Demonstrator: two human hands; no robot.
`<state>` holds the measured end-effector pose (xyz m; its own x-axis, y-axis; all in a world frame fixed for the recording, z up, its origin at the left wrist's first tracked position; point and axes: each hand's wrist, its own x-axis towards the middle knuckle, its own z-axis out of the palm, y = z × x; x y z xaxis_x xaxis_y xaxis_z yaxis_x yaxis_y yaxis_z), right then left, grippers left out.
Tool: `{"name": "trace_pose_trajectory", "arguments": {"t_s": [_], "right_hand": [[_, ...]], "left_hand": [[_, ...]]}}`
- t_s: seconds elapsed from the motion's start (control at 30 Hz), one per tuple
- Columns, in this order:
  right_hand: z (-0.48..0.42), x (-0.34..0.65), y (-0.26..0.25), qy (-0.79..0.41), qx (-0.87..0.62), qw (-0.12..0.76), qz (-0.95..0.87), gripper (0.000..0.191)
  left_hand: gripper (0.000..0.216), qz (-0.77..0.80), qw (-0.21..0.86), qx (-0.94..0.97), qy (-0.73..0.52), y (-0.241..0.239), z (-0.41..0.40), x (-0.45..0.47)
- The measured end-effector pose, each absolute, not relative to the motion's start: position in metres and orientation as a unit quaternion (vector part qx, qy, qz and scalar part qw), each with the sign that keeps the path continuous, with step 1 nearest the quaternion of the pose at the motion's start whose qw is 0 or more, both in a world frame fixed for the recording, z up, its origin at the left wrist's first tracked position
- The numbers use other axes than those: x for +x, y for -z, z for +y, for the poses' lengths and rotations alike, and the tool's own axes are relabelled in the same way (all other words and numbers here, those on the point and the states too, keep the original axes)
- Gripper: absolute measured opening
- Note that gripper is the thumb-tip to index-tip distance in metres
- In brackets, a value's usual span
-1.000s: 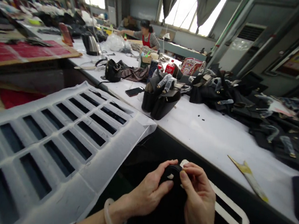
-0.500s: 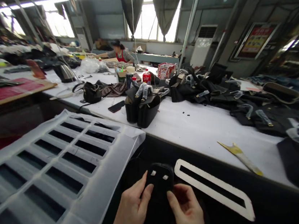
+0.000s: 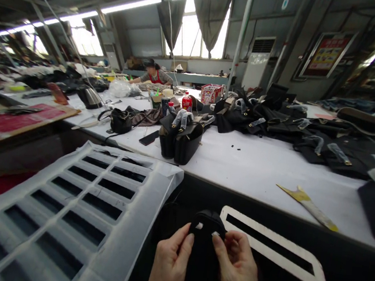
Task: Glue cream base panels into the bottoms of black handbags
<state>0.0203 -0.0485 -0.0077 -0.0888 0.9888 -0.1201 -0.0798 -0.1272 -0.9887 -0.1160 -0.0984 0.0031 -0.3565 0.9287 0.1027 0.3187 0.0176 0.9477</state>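
Note:
A black rounded piece with two small pale tabs is held low in front of me; its lower part merges with the dark background. My left hand pinches its left edge between thumb and fingers. On the opposite edge, my right hand has its thumb near the right tab and its fingers curled behind. Just right of the hands lies a long white frame-shaped template with a slot through it. To the left, a translucent white sheet with rows of dark rectangular openings stretches toward me.
On the white table stands a black handbag with wrapped handles. A yellow-tipped pointed tool lies at right. Black bags are heaped behind. A phone, red bottle and kettle stand farther left; a co-worker sits beyond.
The view has shifted slightly, so the surroundings sit a little lower and mostly farther right. My right thumb has moved up close to the right tab; both hands still grip the black piece.

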Motion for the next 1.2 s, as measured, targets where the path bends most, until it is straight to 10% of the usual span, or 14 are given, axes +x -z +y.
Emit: {"name": "trace_pose_trajectory", "arguments": {"t_s": [0.5, 0.7, 0.93, 1.2], "right_hand": [[-0.042, 0.034, -0.006, -0.391, -0.586, 0.418, -0.574, 0.064], [-0.018, 0.052, -0.001, -0.410, -0.494, 0.438, -0.629, 0.053], [-0.006, 0.070, 0.002, -0.335, -0.427, 0.430, -0.722, 0.038], [-0.021, 0.058, -0.008, -0.124, -0.318, 0.521, -0.782, 0.016]], "left_hand": [[0.037, 0.569, 0.324, 0.512, -0.555, -0.013, -0.094, -0.100], [0.095, 0.419, 0.488, 0.503, -0.578, -0.004, -0.080, -0.110], [0.049, 0.367, 0.460, 0.487, -0.646, -0.013, -0.050, -0.096], [0.055, 0.421, 0.404, 0.475, -0.658, 0.000, -0.054, -0.085]]}}
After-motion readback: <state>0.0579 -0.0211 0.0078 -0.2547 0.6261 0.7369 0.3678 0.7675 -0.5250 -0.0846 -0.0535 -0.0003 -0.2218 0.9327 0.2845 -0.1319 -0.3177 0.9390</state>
